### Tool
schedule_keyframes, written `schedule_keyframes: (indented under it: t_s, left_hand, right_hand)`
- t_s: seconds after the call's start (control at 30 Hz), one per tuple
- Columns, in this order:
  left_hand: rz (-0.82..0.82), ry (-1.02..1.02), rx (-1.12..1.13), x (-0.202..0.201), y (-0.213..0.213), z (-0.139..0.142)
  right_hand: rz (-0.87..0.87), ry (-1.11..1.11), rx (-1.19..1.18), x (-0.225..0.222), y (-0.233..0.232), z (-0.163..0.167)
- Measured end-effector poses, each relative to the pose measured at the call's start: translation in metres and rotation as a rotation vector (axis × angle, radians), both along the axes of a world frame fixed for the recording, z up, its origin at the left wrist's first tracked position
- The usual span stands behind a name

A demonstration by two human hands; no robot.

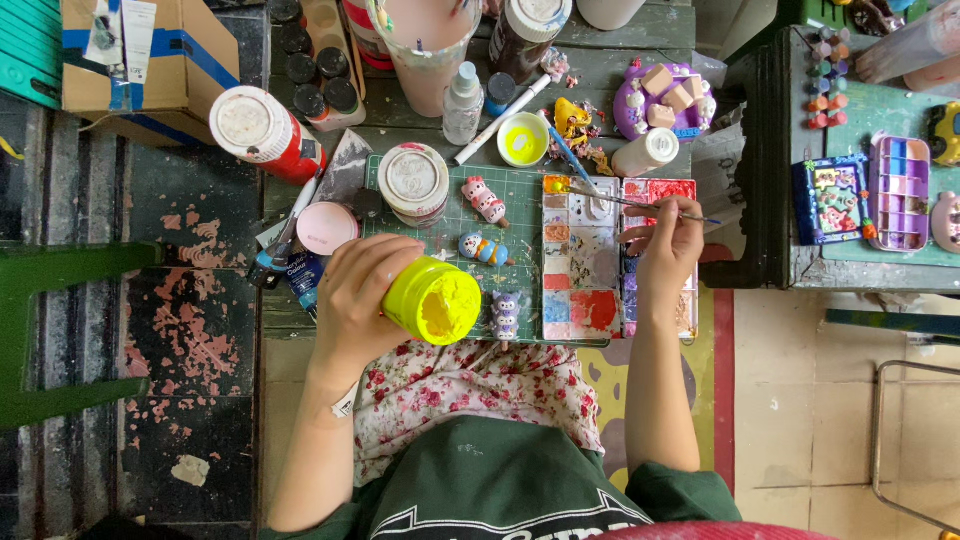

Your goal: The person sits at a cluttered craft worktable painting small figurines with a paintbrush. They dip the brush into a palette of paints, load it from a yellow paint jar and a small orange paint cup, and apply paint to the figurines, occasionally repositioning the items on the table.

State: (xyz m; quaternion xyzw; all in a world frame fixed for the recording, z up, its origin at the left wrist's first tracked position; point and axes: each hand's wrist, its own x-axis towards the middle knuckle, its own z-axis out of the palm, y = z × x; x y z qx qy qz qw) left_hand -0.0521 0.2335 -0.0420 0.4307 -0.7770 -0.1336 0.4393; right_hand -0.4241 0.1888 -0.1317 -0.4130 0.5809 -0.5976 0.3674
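Three small figures [488,245] lie painted on the desk [520,200]; the left hand [352,295] grips an open yellow jar [433,300] at the near edge, while the right hand [668,248] pinches a brush [630,203] over the palette [582,290], its tip already yellow.

The yellow paint jar [433,300] in the left hand [355,290] looks like smooth, slightly glossy plastic, its open inside coated with wet-looking paint. The paint palette [580,260] is hard white plastic smeared with dried, matt colour, and it lies beside a green cutting mat [530,215] of dull rubbery finish. The desk [600,60] is worn, painted wood, the cardboard box [150,60] matt brown paper, the floor [190,330] dark with flaking, rough paint.
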Motion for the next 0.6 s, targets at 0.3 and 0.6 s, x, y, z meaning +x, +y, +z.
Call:
schedule_keyframes:
  t_s: [0.3, 0.6]
  left_hand:
    - [-0.019, -0.01, 0.013, 0.001, -0.005, -0.002]
    - [-0.024, -0.014, 0.032, -0.001, -0.006, -0.006]
  right_hand:
    - [0.03, 0.349, 0.01, 0.007, -0.001, 0.006]
    - [0.212, 0.546, -0.125, 0.005, 0.02, 0.017]
